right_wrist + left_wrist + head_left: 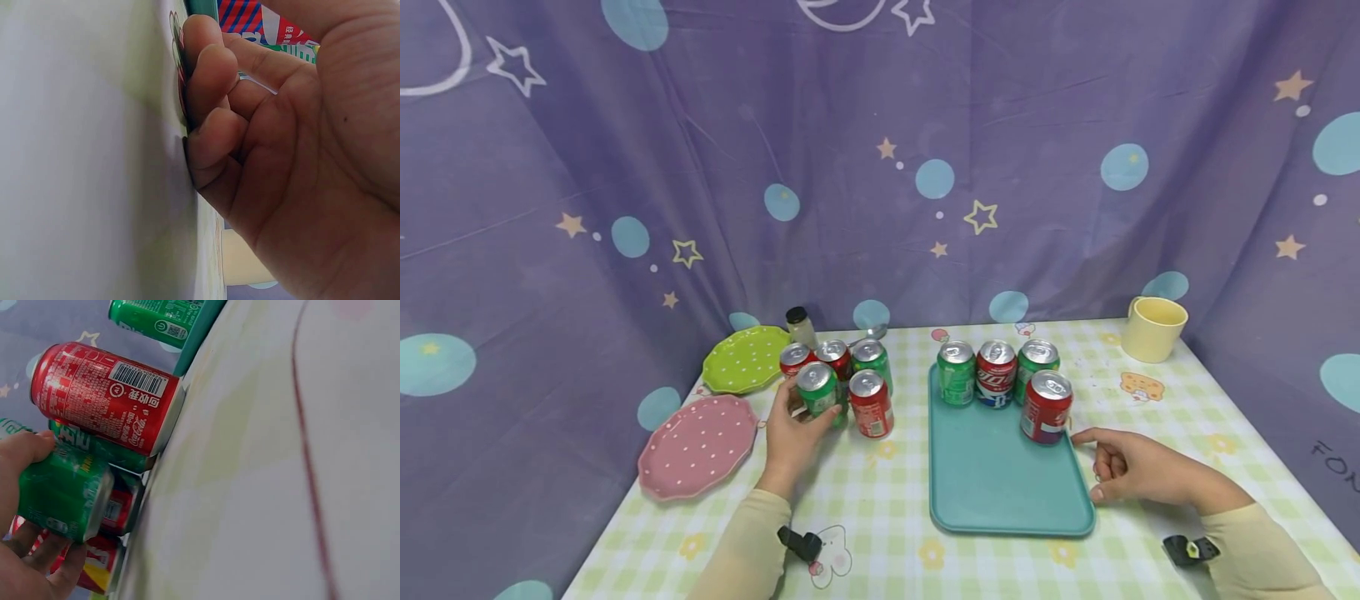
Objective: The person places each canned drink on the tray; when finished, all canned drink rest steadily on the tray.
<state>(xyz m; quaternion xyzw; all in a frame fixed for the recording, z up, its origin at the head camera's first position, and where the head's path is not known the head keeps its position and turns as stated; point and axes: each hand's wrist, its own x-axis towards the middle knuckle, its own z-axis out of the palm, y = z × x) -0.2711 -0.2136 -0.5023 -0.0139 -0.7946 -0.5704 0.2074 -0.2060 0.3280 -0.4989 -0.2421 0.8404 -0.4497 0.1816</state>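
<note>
Now the left hand [790,433] has its fingers [37,550] and thumb curled round a green can [818,392] — upright, long axis vertical, at the front-left of the five-can cluster near the table's [880,533] left edge. Just beside it on the right stands a red can [871,404]. The teal tray [1000,483] lies off to the right, toward the table's middle, four cans along its far edge. The right hand [1138,471] rests loosely curled on the cloth at the tray's right edge, holding nothing — the left is plainly nearer the cluster.
</note>
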